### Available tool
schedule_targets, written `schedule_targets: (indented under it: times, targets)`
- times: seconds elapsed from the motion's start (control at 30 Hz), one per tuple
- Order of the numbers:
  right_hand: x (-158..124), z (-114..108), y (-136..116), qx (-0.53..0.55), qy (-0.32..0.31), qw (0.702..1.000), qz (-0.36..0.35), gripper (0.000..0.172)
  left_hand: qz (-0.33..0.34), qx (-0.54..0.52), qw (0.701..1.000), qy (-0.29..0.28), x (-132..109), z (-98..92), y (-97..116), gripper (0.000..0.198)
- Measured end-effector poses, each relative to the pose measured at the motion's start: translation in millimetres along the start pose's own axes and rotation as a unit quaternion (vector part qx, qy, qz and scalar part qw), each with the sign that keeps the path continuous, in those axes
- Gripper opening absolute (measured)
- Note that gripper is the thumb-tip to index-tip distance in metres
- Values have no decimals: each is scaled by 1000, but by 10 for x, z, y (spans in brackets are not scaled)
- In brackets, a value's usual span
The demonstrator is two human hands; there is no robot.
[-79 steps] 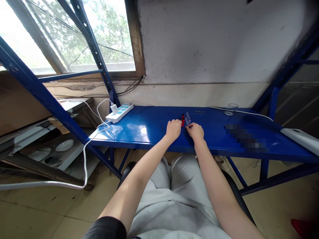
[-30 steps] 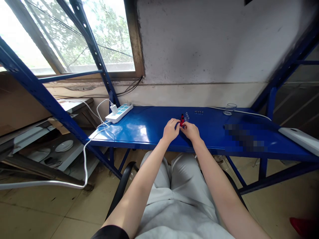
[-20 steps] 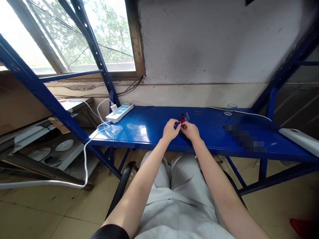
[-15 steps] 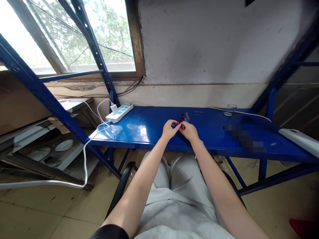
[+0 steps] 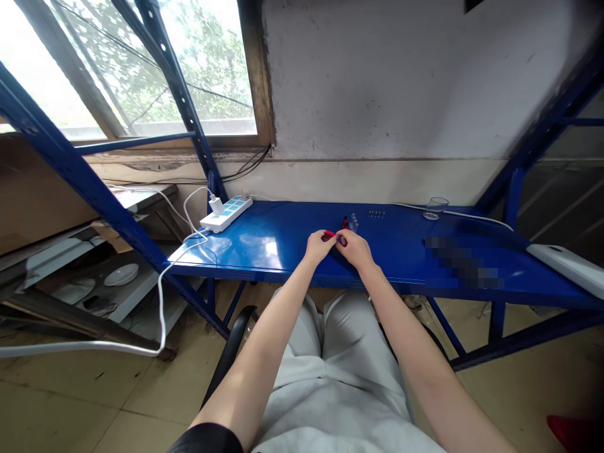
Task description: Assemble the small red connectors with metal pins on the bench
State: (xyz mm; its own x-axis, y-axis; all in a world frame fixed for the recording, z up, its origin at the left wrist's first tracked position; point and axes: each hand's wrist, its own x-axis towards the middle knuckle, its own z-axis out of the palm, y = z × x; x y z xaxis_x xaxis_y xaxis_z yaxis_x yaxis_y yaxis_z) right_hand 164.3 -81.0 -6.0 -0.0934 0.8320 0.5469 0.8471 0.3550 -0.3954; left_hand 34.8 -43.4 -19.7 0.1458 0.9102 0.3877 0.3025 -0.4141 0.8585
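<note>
Compared with a second ago, both hands sit a little closer to the front edge of the blue, glossy metal table (image 5: 292, 229), and a small, slim red piece (image 5: 329, 233) now lies roughly sideways at their fingertips, apart from the upright red-and-black pieces (image 5: 345, 223) just beyond. The bare left hand (image 5: 318, 246) has its thumb and forefinger nearly closed, apparently pinching the red piece. The bare right hand (image 5: 355, 250) meets it with curled, almost closed fingers; whether these grip the piece or only touch it, I cannot tell. The change suggests that this one piece is singled out for handling between both hands, while the others stand where they were, beside the small, clear, transparent pieces (image 5: 353, 222). Farther back, the row of tiny, pale, shiny parts (image 5: 376, 214) and the clear, round glass cup (image 5: 435, 209) remain in place.
</note>
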Motion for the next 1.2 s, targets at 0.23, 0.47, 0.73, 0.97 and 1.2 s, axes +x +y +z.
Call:
schedule_targets:
  times: [0.23,0.47,0.73,0.97,1.2]
  targets:
    - [16,17,49,9,-8,1000,11,24,-12,173,984,41,236,-217,-29,18]
    - [10,19,69,23,-19,1000,10,23,-115,382,917,-9,585,-840,-87,19]
    - [7,19,72,28,-28,999,11,23,-176,429,886,-23,541,-1001,-184,26]
    - [6,11,59,37,-22,999,7,24,-180,435,882,-1,489,-958,-222,20]
    - [9,-2,42,37,-22,999,15,25,-182,431,883,21,471,-931,-256,18]
